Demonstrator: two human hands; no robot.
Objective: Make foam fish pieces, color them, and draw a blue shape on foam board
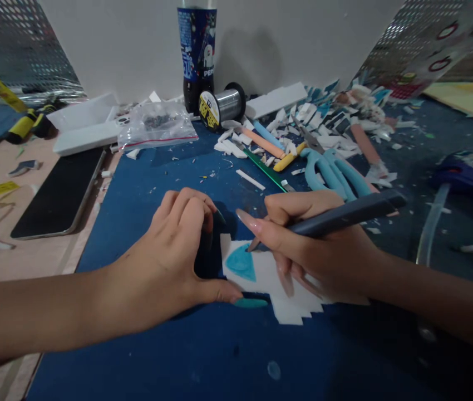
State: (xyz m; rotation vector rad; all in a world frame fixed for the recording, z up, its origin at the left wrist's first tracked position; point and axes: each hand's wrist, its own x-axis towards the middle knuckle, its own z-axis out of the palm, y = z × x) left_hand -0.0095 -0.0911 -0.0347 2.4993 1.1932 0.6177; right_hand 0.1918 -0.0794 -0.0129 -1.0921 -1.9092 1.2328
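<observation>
A white foam sheet (pixel 280 289) with a teal curved shape (pixel 241 262) on it lies on the blue cutting mat (pixel 170 178). My left hand (pixel 170 262) is curled beside the sheet's left edge, thumb pressed on its lower edge and fingertips at its top corner. My right hand (pixel 307 245) grips a dark craft knife (pixel 345 214) like a pen. The knife tip (pixel 254 245) touches the sheet at the teal shape's upper right.
Blue-handled scissors (pixel 328 167), foam scraps (pixel 328 122), coloured sticks (pixel 265 143) and a green ruler (pixel 265 170) lie behind. A wire spool (pixel 222 106), a soda bottle (pixel 197 50), a plastic bag (pixel 157 125), a phone (pixel 59 195) and a glue gun (pixel 466 175) surround the mat.
</observation>
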